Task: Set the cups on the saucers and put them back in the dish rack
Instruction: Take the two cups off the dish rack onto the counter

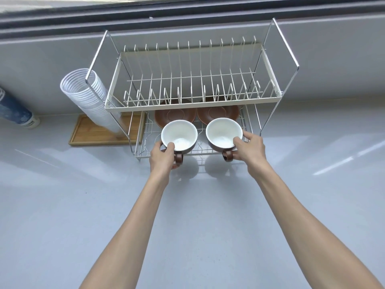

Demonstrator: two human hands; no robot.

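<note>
Cups in hand at the rack's lower shelf, saucers waiting.
Your left hand (pixel 164 156) grips one cup (pixel 179 136), your right hand (pixel 249 147) the other cup (pixel 224 133). Both saucers (pixel 175 116) lie just beyond your grips, inside the dish rack (pixel 193 105). Seating the cups is not yet done.

Two bare forearms, sleeveless, no rings or watch
</note>
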